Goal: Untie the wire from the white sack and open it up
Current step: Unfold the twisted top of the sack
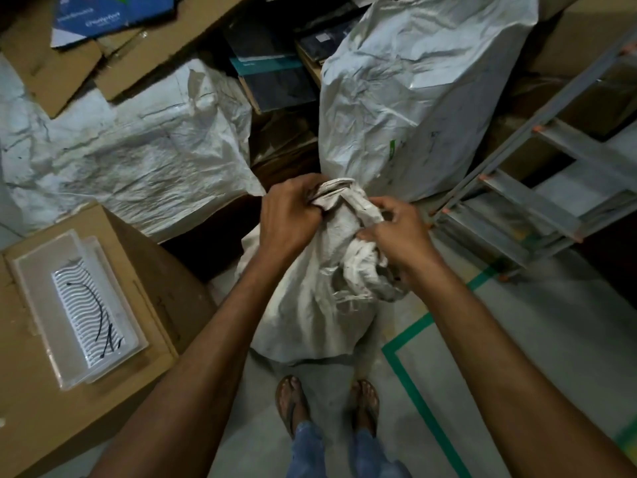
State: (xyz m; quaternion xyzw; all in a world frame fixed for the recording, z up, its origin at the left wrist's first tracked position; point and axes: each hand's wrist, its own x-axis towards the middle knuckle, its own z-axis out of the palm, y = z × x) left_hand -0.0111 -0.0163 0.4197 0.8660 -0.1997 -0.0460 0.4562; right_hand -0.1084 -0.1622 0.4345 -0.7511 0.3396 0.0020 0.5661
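Now I'm curling the left hand (289, 215) round the bunched neck of the white sack (306, 322), standing on the floor (499, 357) by the feet (293, 401); the right hand (394, 232) is pinching a fold. I'm not seeing the wire, so I'm planning to feel slowly for its twist.

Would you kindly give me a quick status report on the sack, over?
Left hand grips the white sack at its bunched neck. Right hand pinches folds beside. Wire not visible.
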